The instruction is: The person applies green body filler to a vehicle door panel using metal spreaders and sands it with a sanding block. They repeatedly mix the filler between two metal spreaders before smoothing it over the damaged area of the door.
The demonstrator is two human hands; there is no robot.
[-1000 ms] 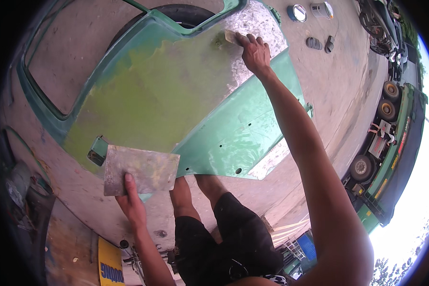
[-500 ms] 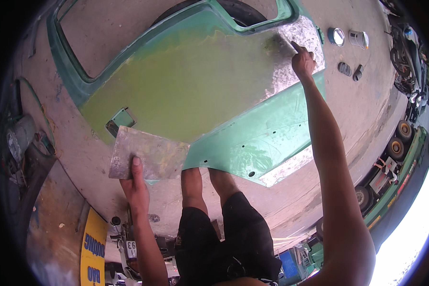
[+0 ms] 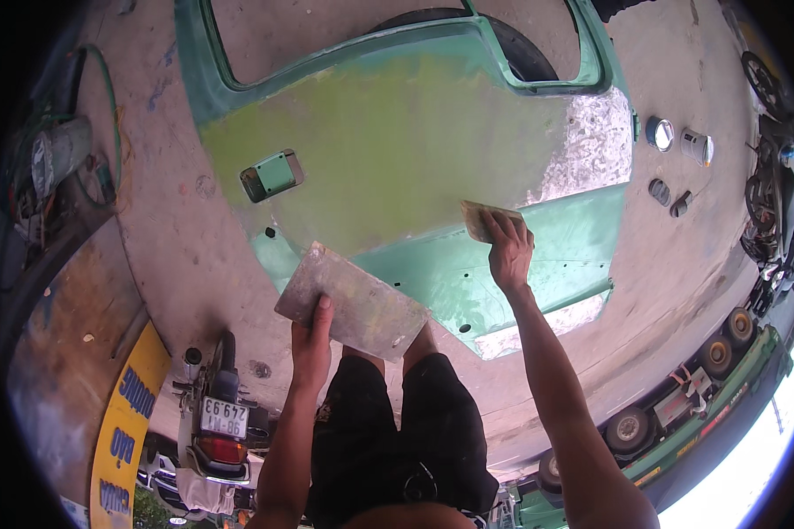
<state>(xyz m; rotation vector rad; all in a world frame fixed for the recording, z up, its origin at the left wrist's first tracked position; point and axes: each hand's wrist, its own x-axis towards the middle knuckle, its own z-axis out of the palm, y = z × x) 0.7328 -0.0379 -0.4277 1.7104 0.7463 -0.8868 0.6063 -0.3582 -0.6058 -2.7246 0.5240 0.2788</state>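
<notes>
A large green vehicle door panel (image 3: 538,231) lies tilted in front of me, its middle coated with smooth yellow-green filler (image 3: 397,141). Bare mottled silvery metal (image 3: 591,145) shows at its right end. My left hand (image 3: 311,339) is closed on a flat, putty-stained board (image 3: 362,300), thumb on top, held over the panel's near edge. My right hand (image 3: 510,257) grips a small flat spreader (image 3: 478,220), fingers laid along it, by the lower border of the filler. Whether the spreader touches the panel I cannot tell. A handle recess (image 3: 272,176) sits at the panel's left.
Two cans, one open (image 3: 659,132) and one grey-white (image 3: 698,147), stand right of the panel near a pair of sandals (image 3: 660,191). Behind the panel lies a tyre (image 3: 525,57). A motorbike (image 3: 224,375) and yellow sign (image 3: 125,432) are at lower left, a green truck (image 3: 723,397) at right.
My right hand has come away from the silvery patch, down and left with the spreader. The left hand and board have shifted right. The view has moved, so the panel appears lower and further right.
</notes>
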